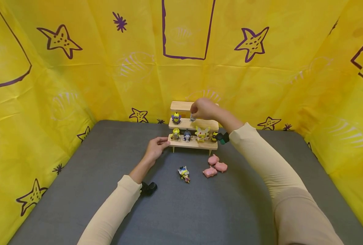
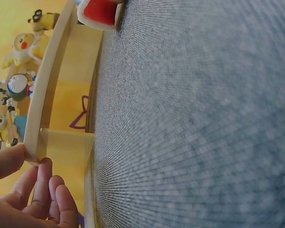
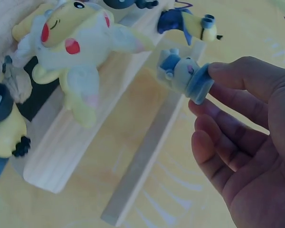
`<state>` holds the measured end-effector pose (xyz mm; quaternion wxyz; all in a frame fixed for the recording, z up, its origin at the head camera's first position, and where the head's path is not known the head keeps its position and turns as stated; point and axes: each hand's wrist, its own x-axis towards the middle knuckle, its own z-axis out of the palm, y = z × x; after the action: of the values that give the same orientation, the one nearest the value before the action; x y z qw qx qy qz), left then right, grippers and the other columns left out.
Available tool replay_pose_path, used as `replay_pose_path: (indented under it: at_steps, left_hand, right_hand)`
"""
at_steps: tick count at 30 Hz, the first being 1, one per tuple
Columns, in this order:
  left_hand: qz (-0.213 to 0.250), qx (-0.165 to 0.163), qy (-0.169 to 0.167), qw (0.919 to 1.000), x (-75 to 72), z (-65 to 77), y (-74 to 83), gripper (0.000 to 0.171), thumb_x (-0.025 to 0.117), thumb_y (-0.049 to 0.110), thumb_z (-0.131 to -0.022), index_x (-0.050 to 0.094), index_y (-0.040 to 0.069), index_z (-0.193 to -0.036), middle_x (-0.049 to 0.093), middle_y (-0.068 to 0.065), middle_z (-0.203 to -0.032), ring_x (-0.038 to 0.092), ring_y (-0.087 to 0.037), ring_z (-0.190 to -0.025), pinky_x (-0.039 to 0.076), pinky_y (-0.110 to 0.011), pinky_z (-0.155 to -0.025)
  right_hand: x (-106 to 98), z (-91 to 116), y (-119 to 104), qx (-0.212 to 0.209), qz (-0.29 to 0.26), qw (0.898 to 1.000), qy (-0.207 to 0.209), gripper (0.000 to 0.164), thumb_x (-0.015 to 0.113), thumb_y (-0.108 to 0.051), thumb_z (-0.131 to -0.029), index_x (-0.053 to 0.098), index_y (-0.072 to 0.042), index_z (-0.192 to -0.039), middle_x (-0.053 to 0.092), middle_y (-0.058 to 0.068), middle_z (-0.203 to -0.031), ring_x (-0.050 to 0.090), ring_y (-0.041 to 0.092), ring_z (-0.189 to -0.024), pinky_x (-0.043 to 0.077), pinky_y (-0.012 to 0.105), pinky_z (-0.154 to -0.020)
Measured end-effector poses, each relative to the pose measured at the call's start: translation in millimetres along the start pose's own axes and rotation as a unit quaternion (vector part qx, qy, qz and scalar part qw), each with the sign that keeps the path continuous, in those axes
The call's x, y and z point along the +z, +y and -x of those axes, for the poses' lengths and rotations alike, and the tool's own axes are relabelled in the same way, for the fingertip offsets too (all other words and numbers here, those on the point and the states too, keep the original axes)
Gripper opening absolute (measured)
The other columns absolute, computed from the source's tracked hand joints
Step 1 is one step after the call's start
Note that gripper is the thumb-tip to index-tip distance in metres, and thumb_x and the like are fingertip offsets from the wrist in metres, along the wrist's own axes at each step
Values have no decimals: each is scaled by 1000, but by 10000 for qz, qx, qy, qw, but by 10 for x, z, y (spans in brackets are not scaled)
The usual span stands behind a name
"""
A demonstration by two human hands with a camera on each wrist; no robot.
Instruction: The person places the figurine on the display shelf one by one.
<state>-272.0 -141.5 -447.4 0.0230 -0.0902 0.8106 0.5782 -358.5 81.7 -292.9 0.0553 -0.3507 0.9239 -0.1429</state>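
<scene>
My left hand (image 1: 155, 149) grips the left end of the lowest step of a three-tier wooden display stand (image 1: 193, 144); in the left wrist view the thumb is at its upper edge and the fingers curl beneath. My right hand (image 1: 206, 109) pinches a small pale-blue figurine (image 3: 189, 76) by its wide end, right at the middle step. On that step's left end stands a yellow figurine in purple (image 1: 176, 118). The lowest step bears a Minion figurine (image 1: 175, 134), a dark-hooded figurine (image 1: 186, 135), a yellow-and-white Pikachu figurine (image 1: 201, 134) and another yellow figurine (image 1: 214, 136).
A Minion figurine (image 1: 184, 174) lies on the dark grey table (image 1: 181, 211) in front of the stand. To its right are three pink pig figurines (image 1: 220, 166). A yellow curtain (image 1: 101, 75) with sea drawings hangs behind and along both sides.
</scene>
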Motion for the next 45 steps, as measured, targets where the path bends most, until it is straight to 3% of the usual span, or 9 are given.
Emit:
replay_pose_path:
  at_steps: [15,24,33,45]
  left_hand:
    - [50,15,-19,10000,-7,-3,-2,32,63,19,-96,64,3,-124,66,-16,-115,58,-23,-97,42,-24,-70]
    - [66,82,-7,9999,-5,1,-8,32,62,18,-96,64,3,-124,66,-15,-113,59,-22,-98,42,-23,-71]
    - [111,92,16,9999,0,-14,-16,32,63,18,-96,64,3,-124,66,-15,-114,60,-22,-99,42,-23,-71]
    - [95,24,10,10000,-2,-22,-17,32,63,19,-96,64,4,-124,66,-15,-113,59,-23,-99,43,-24,-71]
  right_hand:
    - [166,-160,-28,-49,155,9998,-96,18,65,-10,-89,73,1,-101,72,15,-99,65,29,-94,51,41,-88]
    - [246,-195,-21,-150,292,9994,-89,21,59,-7,-91,74,-1,-104,72,14,-102,63,26,-89,51,41,-85]
    - [257,-198,-69,-264,560,9980,-99,22,59,-6,-91,74,-1,-107,71,16,-108,65,29,-99,51,41,-90]
    - [231,-101,-98,-257,359,9990,4,25,60,-11,-94,70,-5,-116,64,15,-117,60,29,-107,48,42,-95]
